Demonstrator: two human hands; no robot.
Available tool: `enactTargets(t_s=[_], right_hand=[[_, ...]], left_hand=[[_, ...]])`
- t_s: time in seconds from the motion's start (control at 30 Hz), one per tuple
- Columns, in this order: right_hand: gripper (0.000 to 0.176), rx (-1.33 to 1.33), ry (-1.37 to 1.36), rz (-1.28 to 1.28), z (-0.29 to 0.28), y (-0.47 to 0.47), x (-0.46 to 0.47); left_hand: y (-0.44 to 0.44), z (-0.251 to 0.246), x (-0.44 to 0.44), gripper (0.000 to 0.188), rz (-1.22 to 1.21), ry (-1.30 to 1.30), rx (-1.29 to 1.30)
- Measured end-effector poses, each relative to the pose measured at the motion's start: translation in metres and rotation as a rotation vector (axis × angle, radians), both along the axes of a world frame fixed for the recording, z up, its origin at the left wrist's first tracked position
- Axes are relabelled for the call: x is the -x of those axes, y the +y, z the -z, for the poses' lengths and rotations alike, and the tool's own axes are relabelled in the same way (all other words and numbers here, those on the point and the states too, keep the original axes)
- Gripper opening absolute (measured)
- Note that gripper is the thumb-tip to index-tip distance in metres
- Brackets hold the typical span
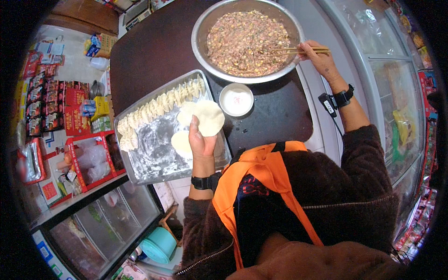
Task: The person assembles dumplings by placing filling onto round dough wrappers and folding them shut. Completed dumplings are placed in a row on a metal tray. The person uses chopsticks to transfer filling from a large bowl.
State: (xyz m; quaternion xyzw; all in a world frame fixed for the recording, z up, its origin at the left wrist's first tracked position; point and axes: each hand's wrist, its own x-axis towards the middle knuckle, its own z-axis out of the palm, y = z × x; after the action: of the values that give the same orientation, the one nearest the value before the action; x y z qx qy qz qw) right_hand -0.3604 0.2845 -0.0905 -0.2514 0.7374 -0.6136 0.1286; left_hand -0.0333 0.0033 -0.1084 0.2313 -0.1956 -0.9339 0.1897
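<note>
My left hand (203,140) holds a round dough wrapper (209,118) above the right side of a floured metal tray (154,164). More wrappers (182,144) lie in the tray beside and behind that hand. A curved row of folded dumplings (161,104) lines the tray's far and left sides. With my right hand (315,57) I grip wooden chopsticks (320,50), their tips in the minced filling (248,42) with yellow bits. The filling sits in a large metal basin (200,56). A small bowl of whitish contents (236,99) stands between basin and tray.
The dark table (140,63) carries the tray, bowl and basin. Glass-doored display cases (399,115) stand at the right, and a glass-topped case (101,224) at lower left. Packaged goods (45,101) fill the left side. A turquoise bucket (159,245) is low down.
</note>
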Motion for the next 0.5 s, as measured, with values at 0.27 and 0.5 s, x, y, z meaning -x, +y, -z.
enactTargets(t_s=[0.27,0.5], right_hand=[[0.031,-0.081,-0.145,0.057,0.015,-0.013,0.005],[0.034,-0.057,-0.188,0.05,0.019,-0.024,0.011]], left_hand=[[0.0,0.003,-0.003,0.044,0.0,0.007,0.007],[-0.002,0.009,-0.008,0.044,-0.022,0.013,-0.006]])
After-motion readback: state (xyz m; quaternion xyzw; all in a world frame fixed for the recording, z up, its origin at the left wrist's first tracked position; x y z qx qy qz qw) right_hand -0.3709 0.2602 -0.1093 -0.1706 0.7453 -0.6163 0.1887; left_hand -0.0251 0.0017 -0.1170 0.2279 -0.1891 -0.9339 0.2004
